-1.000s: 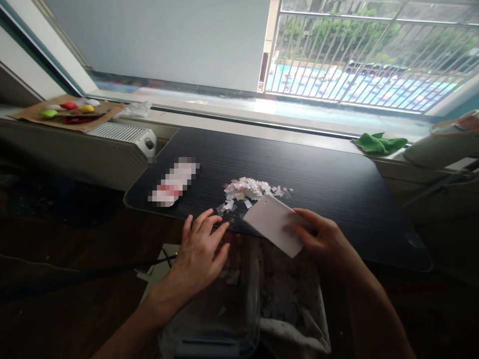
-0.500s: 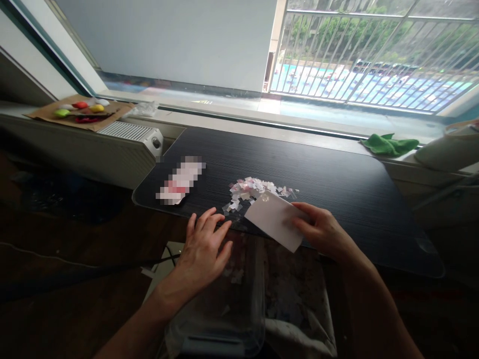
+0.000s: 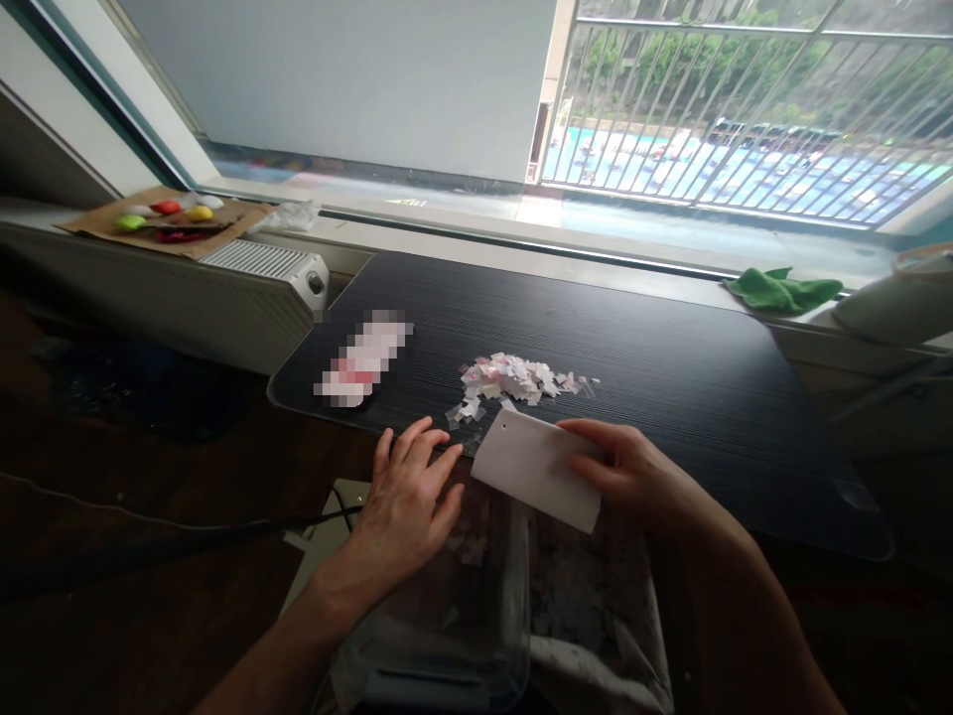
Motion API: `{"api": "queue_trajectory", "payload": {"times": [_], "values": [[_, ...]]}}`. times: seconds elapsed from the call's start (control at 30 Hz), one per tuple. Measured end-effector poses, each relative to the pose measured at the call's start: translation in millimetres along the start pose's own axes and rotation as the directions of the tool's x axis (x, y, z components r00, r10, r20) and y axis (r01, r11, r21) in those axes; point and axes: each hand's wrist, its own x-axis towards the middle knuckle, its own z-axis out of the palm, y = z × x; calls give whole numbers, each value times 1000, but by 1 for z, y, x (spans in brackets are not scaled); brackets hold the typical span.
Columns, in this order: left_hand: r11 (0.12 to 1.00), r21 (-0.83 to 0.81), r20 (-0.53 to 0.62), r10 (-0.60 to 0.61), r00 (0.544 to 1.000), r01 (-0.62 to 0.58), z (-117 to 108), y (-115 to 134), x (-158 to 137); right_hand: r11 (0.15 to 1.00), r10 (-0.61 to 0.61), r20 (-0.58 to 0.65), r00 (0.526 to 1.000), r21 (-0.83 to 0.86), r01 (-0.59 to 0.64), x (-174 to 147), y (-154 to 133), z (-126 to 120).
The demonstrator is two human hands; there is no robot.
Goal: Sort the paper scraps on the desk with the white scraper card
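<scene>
My right hand (image 3: pixel 625 467) is closed on the right end of a white card (image 3: pixel 532 462), thumb on the face towards me. The card is tilted over the front edge of the dark table (image 3: pixel 670 367). Just behind it lies a loose heap of small paper scraps (image 3: pixel 513 375), white with some pink. My left hand (image 3: pixel 413 487) rests at the table's front edge, left of the card, with fingers spread and nothing in it. Below both hands stands a clear plastic bin (image 3: pixel 521 616) with a few scraps visible inside.
A blurred-out pinkish strip (image 3: pixel 364 362) lies on the table's left side. A green cloth (image 3: pixel 785 290) sits on the sill at right. Left of the table are a radiator (image 3: pixel 268 263) and brown paper (image 3: pixel 96 223) bearing several coloured items. A cable (image 3: pixel 245 523) runs at lower left.
My right hand has drawn the card towards me and slightly left, away from the scrap heap, showing more of the heap. My left hand has stayed almost in place.
</scene>
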Motion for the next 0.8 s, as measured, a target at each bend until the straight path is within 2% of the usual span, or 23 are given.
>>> {"api": "queue_trajectory", "payload": {"times": [0.07, 0.17, 0.23, 0.4, 0.57, 0.8], "values": [[1000, -2, -12, -14, 1000, 14, 0, -2, 0, 999, 14, -68, 998, -35, -16, -3, 0, 1], [1000, -3, -18, -31, 999, 31, -1, -4, 1, 993, 38, -256, 966, -98, -65, 0, 1, 4], [999, 1, -12, -38, 999, 38, -1, -4, 2, 987, 15, -312, 950, -148, -64, 6, -1, 7], [999, 6, -7, -39, 999, 39, -2, -4, 2, 959, -62, -263, 963, -284, -16, 27, -15, 10], [999, 2, -30, -52, 998, 52, -1, -5, 1, 932, -71, -310, 948, -360, -48, 35, -24, 9], [998, 1, -25, -69, 997, 69, -4, -7, 2, 927, -209, -198, 958, -353, 130, 26, -28, 17]]}}
